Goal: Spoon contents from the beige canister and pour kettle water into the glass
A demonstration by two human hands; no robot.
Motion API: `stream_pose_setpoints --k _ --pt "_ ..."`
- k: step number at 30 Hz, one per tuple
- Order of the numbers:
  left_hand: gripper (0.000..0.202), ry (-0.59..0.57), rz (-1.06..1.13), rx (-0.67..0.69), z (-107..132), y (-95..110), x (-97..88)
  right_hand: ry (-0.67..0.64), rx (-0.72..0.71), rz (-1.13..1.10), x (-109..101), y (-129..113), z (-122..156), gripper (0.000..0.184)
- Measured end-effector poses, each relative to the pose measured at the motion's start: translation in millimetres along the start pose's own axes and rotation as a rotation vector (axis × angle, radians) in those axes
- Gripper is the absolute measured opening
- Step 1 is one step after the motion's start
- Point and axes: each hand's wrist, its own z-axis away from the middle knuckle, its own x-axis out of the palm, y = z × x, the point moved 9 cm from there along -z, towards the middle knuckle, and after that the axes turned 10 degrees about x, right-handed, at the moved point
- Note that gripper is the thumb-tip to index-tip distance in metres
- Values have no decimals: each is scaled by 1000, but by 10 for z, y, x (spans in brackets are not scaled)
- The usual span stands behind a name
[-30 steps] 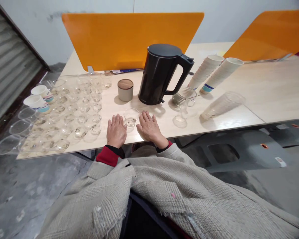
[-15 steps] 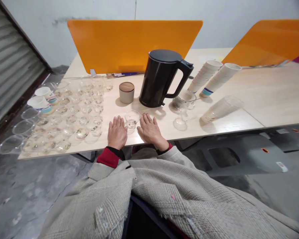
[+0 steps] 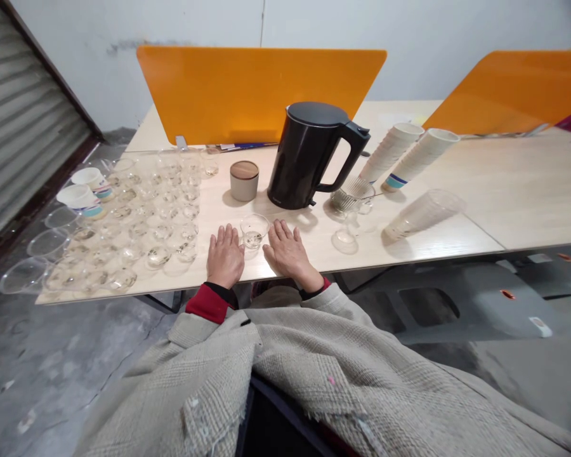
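Both my hands lie palm down near the table's front edge, with a clear plastic cup (image 3: 254,230) standing between them. Small dark bits, perhaps tea leaves, show at the bottom of that cup. My left hand (image 3: 225,256) rests flat to its left, fingers stretched out. On the other side my right hand (image 3: 290,252) is flat too, fingers forward, close beside the cup. Neither hand holds anything. Behind them stand a black electric kettle (image 3: 301,158) and a small grey canister (image 3: 244,185) with a wooden lid.
Rows of clear cups (image 3: 158,255) with dark bits fill the table's left part, with two paper cups (image 3: 80,202) among them. To the right are a glass pitcher (image 3: 354,197), stacked paper cups (image 3: 393,152) and stacked clear cups (image 3: 423,216). Orange dividers (image 3: 257,95) stand behind.
The camera view has shifted slightly, so everything sits a little lower in the picture. Both hands stay flat in place beside the cup.
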Motion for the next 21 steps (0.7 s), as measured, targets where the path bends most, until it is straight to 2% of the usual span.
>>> stream_pose_setpoints --k 21 --pt "64 -13 4 -3 0 18 -7 22 0 -2 -19 6 3 68"
